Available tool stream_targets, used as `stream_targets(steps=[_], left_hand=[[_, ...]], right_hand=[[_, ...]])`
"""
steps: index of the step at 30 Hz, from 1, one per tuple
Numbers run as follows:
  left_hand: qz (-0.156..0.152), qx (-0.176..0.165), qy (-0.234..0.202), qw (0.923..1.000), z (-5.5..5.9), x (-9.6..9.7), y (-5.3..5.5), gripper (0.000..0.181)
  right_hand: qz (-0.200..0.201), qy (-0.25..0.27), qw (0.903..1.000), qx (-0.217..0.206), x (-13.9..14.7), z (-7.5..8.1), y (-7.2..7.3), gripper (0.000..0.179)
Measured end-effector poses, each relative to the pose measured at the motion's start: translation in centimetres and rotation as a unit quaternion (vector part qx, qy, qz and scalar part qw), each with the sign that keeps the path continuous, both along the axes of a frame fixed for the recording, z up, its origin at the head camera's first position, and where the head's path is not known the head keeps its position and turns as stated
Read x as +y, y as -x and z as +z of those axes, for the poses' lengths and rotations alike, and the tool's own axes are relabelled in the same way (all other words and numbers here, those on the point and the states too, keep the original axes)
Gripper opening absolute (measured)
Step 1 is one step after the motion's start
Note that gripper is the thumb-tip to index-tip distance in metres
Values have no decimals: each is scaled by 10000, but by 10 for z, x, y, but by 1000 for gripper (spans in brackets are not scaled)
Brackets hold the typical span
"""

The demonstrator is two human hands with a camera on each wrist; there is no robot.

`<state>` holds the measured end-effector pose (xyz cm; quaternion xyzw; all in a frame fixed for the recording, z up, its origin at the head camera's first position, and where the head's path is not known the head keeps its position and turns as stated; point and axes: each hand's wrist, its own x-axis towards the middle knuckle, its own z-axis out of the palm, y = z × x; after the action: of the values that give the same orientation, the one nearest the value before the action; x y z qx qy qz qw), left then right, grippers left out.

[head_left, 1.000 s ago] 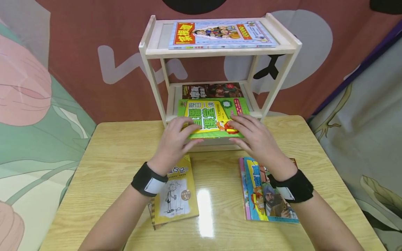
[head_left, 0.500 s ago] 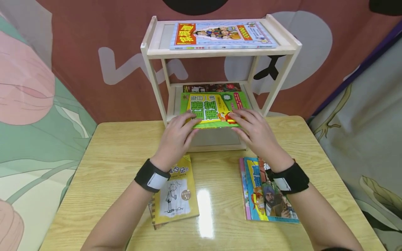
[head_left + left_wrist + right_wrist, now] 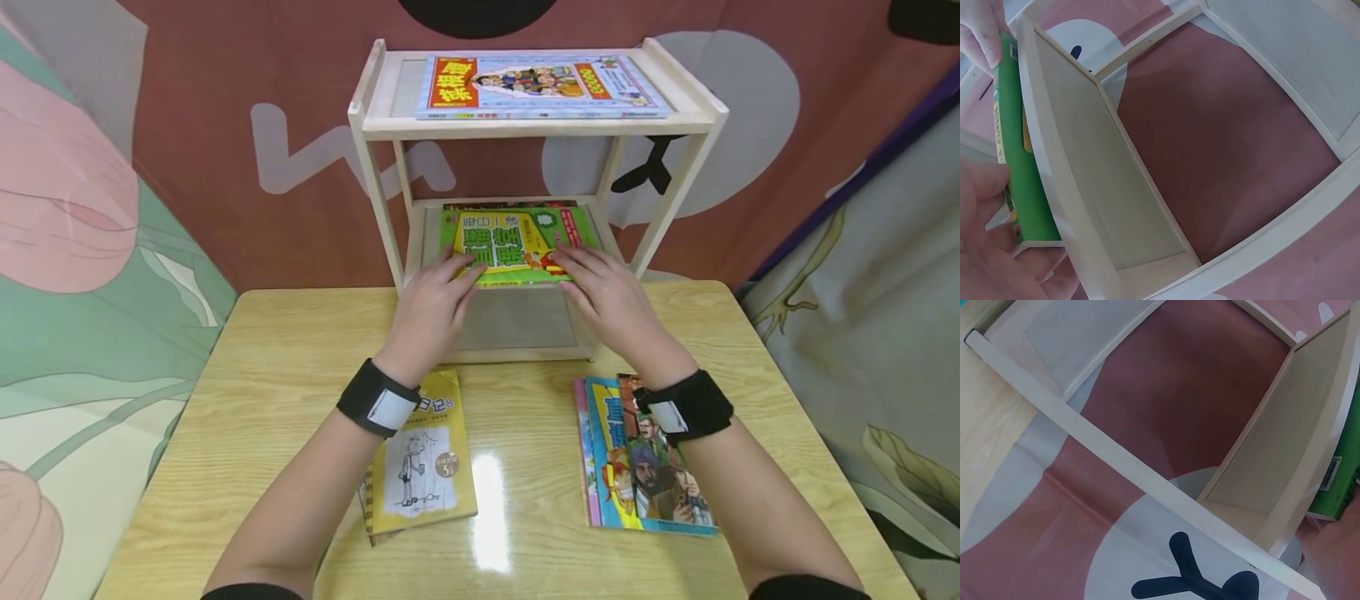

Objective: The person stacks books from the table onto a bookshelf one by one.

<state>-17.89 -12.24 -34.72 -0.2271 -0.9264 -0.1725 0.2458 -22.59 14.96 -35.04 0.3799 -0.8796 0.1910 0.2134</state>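
A green and yellow book (image 3: pixel 510 246) lies over the front of the middle tier of a small white wooden rack (image 3: pixel 540 127). My left hand (image 3: pixel 427 312) grips its left front corner, fingers on the cover and thumb at the near edge. At the right front corner my right hand (image 3: pixel 618 308) pinches it in the same manner. In the left wrist view the green book (image 3: pixel 1022 144) shows its spine along the tier's edge. Only a corner of the green book (image 3: pixel 1335 487) shows in the right wrist view. Behind it, a dark book (image 3: pixel 573 203) is almost wholly covered.
A light-blue book (image 3: pixel 532 87) lies on the rack's top tier. On the wooden table (image 3: pixel 307 350), a yellow book (image 3: pixel 431 458) lies on another at the left. Several overlapping books (image 3: pixel 645 467) lie at the right, partly under my right forearm. A printed curtain hangs behind the rack.
Both hands have pushed the green book away from me, farther onto the middle tier. It now covers nearly all of the dark book, and more of the bottom tier shows.
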Motion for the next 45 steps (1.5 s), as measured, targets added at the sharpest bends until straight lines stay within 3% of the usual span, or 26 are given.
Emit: stream_targets(steps=[10, 22, 30, 40, 45], left_hand=[[137, -316, 25, 9994, 5, 3, 13, 38], [383, -585, -60, 9975, 8, 5, 18, 37], [430, -364, -6, 9984, 5, 4, 21, 37], [464, -651, 183, 9966, -2, 3, 19, 42], [361, -463, 417, 9974, -7, 0, 16, 53]], right_hand=[[-130, 9, 9990, -421, -2, 5, 14, 41], [-259, 36, 9970, -722, -3, 7, 17, 44], [-307, 61, 9972, -672, -5, 4, 20, 44], [-475, -97, 9979, -431, -7, 0, 21, 44], [-621, -258, 9967, -459, -6, -2, 21, 48]])
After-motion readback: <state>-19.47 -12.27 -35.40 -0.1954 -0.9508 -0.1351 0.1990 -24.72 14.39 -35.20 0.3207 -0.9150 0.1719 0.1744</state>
